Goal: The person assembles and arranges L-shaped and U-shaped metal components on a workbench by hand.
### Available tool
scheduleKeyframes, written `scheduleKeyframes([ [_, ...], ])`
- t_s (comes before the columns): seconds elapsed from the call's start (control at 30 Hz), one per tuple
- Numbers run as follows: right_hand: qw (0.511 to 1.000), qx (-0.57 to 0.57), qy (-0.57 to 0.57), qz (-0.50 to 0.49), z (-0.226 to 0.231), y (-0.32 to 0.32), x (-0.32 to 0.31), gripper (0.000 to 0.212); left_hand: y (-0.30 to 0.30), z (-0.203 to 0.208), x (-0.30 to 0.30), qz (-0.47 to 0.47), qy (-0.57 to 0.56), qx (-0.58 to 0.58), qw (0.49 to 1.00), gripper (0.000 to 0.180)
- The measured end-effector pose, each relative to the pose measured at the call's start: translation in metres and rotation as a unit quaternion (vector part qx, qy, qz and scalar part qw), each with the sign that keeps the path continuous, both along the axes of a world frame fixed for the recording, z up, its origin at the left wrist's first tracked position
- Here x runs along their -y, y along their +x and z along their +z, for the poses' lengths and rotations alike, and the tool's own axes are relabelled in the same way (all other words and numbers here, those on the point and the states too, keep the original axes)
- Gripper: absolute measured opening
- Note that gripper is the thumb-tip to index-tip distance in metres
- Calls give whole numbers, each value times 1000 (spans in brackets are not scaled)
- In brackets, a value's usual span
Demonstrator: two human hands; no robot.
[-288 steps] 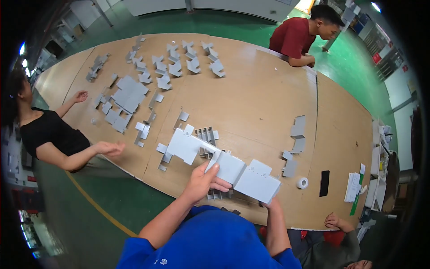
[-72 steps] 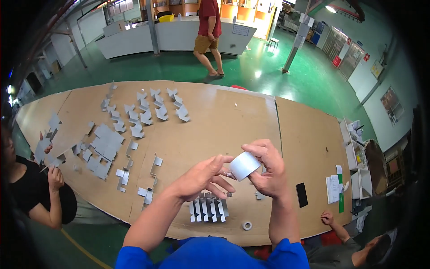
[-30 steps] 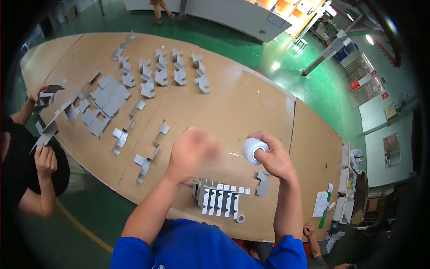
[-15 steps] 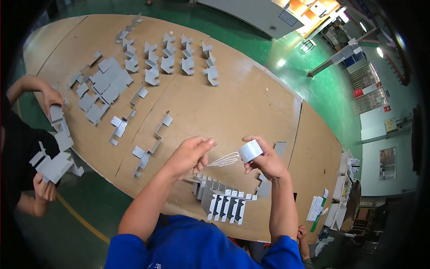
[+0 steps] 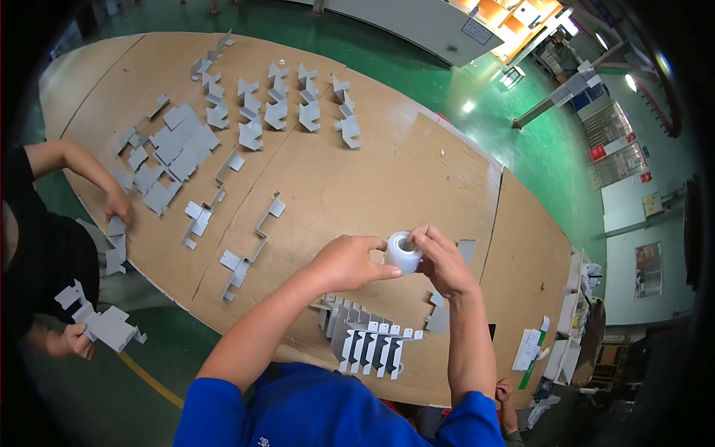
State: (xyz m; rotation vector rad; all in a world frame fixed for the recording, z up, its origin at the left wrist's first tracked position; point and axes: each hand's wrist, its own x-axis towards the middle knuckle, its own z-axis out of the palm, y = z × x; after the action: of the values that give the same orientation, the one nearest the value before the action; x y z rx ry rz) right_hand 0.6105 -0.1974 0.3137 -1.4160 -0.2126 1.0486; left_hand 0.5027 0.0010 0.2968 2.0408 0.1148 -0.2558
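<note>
A small whitish roll of tape [image 5: 403, 258] is held above the cardboard-covered table in front of me, its round end and hollow core turned up. My left hand [image 5: 346, 262] grips it from the left, thumb below and fingers above. On the other side my right hand [image 5: 445, 262] has its fingertips at the core and rim. Below the roll, close to my body, bent grey sheet-metal brackets [image 5: 370, 350] stand nested in a row. A loose grey bracket [image 5: 438, 314] lies under my right wrist.
Grey brackets [image 5: 251, 134] stand in rows across the far table, beside a heap of flat grey pieces [image 5: 179, 141]. Two long stepped brackets [image 5: 262, 231] lie left of centre. A co-worker at left holds a grey bracket [image 5: 112, 328]. Papers [image 5: 527, 349] lie at right, near another person's hand [image 5: 503, 389].
My left hand has moved right onto the roll, and the white strands that stretched between my hands no longer show. The roll has turned end up. The co-worker's hands have moved lower.
</note>
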Motion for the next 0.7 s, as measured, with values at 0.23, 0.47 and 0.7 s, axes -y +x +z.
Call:
scheduleKeyframes([
  [0.23, 965, 188, -165, 75, 3, 4, -28, 49, -6, 1, 2, -15, 141, 7, 990, 50],
  [0.47, 942, 233, -210, 118, -9, 13, -20, 51, -36, -33, -38, 37, 56, 44, 997, 29],
  [0.7, 832, 402, -258, 282, -44, 8, -15, 59, -92, -81, -39, 77, 20, 71, 994, 15],
])
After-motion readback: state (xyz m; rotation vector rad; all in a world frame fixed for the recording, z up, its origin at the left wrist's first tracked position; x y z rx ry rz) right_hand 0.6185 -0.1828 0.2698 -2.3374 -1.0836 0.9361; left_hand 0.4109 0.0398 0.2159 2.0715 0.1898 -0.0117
